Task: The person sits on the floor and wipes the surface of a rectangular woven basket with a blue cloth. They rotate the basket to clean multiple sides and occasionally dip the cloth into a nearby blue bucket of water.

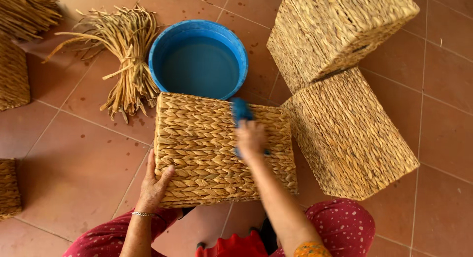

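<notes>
A square woven straw basket (pixel 207 148) lies bottom-up on the tiled floor in front of my knees. My left hand (pixel 155 185) grips its near left edge, thumb on top. My right hand (pixel 250 137) rests on the basket's upper right part and is shut on a blue brush (pixel 241 111), whose head sticks out past my fingers toward the far edge. The brush looks blurred.
A blue basin of water (pixel 199 57) stands just beyond the basket. A bundle of dry straw (pixel 129 55) lies to its left. Two stacked woven baskets (pixel 345 89) stand at the right. More woven pieces sit at the left edge (pixel 12 74).
</notes>
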